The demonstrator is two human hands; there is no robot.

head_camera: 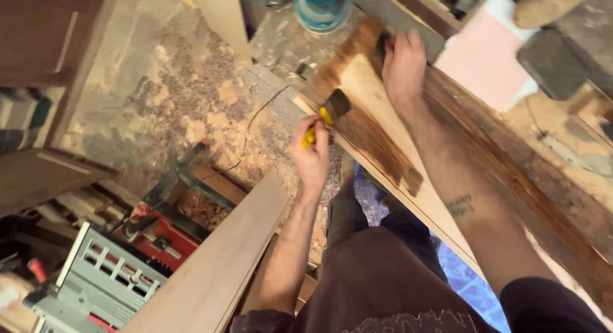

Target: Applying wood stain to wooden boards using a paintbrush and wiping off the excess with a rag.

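Staining in hand. Left hand point(311, 155) closed on brush point(327, 114), bristles on board point(370, 116) edge. Right hand point(403, 65) lies flat, fingers spread, steadying the board, holding nothing. Next stroke likely needs the bare wood.

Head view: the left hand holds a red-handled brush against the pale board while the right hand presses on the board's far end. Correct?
Not quite: in the head view the brush in the left hand has a yellow handle, not red. The right hand does press on the far end of the pale board.

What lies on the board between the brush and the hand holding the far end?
In the head view, only wet brown stain on the board lies between brush and right hand.
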